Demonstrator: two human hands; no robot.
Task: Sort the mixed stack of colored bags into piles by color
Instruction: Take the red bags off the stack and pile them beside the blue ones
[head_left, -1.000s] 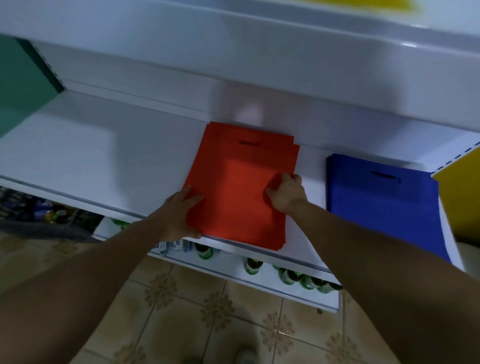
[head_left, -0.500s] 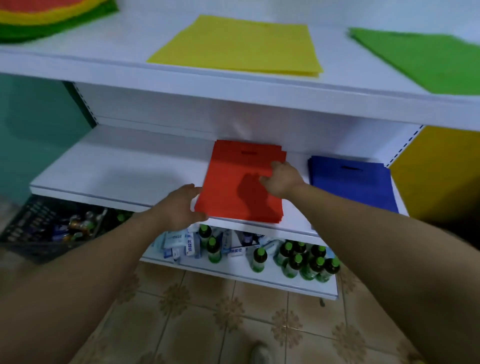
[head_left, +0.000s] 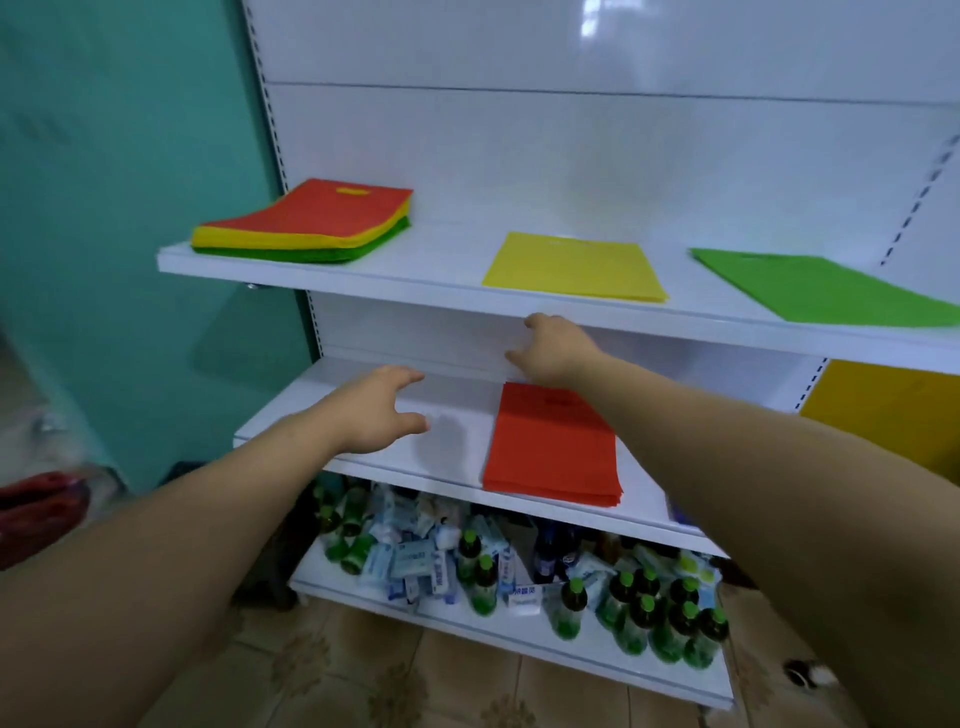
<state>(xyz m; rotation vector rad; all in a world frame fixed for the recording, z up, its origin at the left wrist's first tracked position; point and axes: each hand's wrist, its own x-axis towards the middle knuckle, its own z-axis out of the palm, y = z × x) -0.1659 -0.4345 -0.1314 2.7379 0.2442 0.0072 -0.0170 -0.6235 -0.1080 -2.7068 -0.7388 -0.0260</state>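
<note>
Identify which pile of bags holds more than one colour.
The mixed stack at top left: red over yellow over green; the other piles are single-coloured.

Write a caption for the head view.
Left hand and right hand, both open, hover near the red pile; mixed stack, yellow pile and green pile lie on the shelf above.

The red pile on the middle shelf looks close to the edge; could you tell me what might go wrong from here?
1. The red pile reaches the middle shelf's front lip, right beside the right arm; a brush could slide bags off.
2. The mixed stack sits at the upper shelf's front corner; pulling its top red bag may drag the yellow ones along.
</note>
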